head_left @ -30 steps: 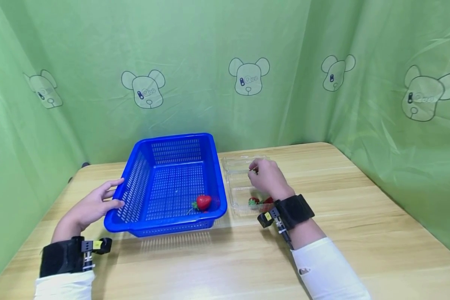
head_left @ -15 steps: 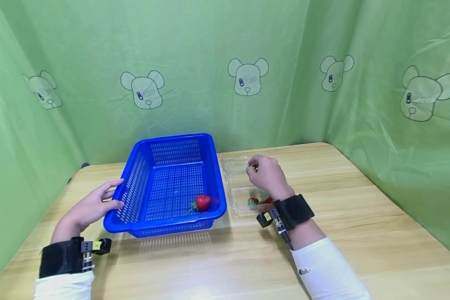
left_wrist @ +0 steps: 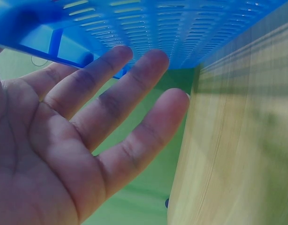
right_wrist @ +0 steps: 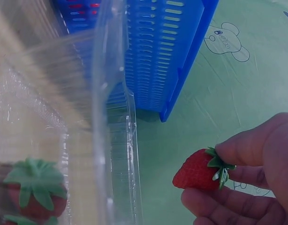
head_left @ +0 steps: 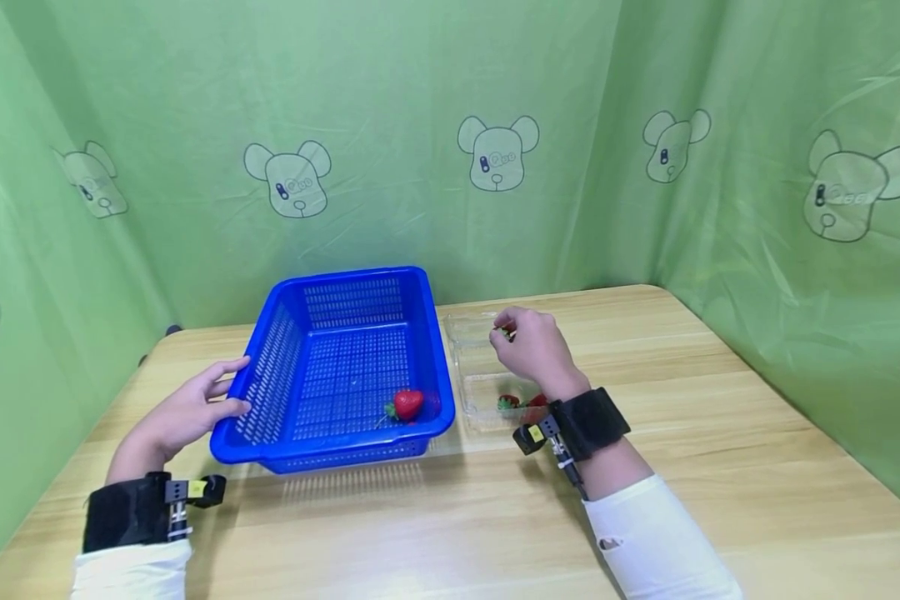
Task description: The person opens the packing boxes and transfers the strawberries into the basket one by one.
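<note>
In the head view, my left hand (head_left: pixel 182 421) rests at the left rim of the blue plastic basket (head_left: pixel 437 367). Its fingers (left_wrist: pixel 134 136) stretch out by the basket's outer wall in the left wrist view. One red strawberry (head_left: pixel 408 404) lies in the basket's near right corner. My right hand (head_left: pixel 536 354) pinches another strawberry (right_wrist: pixel 196 172) between thumb and fingers, at its green leaves, with the red tip free. It is raised over the clear plastic container (head_left: pixel 480 390). More strawberries (right_wrist: pixel 38 192) sit at that container's near end.
The basket and container stand side by side on a wooden table (head_left: pixel 690 433). Green curtains (head_left: pixel 390 100) with bear-head drawings hang behind and at both sides. The container's thin wall (right_wrist: pixel 109 140) rises close to the basket.
My right hand has lifted slightly with its strawberry, whose leaves show more clearly between the fingers. My left hand and the basket have stayed in place.
</note>
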Motion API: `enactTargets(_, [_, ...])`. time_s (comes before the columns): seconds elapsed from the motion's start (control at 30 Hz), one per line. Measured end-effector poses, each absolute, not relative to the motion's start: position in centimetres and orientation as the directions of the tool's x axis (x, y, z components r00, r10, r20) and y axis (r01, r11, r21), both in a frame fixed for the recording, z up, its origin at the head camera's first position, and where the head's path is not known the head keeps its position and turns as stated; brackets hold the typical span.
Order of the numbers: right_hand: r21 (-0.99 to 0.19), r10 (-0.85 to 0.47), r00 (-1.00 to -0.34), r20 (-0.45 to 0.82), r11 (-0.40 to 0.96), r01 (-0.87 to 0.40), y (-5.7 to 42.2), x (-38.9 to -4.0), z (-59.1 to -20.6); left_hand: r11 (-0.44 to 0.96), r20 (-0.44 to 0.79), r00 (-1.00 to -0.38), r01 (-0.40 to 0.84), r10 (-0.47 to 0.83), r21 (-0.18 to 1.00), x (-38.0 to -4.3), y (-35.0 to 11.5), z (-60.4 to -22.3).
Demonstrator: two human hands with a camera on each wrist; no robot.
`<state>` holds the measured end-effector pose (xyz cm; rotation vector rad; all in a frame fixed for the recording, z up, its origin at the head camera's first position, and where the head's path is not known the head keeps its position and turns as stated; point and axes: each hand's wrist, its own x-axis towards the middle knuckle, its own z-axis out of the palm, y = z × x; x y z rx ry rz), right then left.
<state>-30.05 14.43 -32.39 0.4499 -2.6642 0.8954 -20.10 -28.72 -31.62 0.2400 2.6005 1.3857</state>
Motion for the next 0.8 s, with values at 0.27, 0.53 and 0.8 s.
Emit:
enactTargets(0.27, [-0.541,-0.201,-0.907,0.370,0.747,-0.386,14.44,-29.96,-32.18,0.553,-0.097,-0.971,0.042,0.220,0.832,-20.24,-28.76,-31.65])
enactTargets(0.53, [-0.534,-0.208,-0.900,0.383,0.745,-0.399,14.36,-29.90,-31.97,0.542,-0.097,-0.969,0.042,0.225,0.839,-20.27,-28.76,-31.57])
enactTargets(0.8, [-0.535,-0.223,-0.889,0.401,0.730,-0.425,14.19,-29.61,-31.76,0.547,-0.093,-0.970,0.045,0.223,0.836,-20.22,-28.82,-31.75])
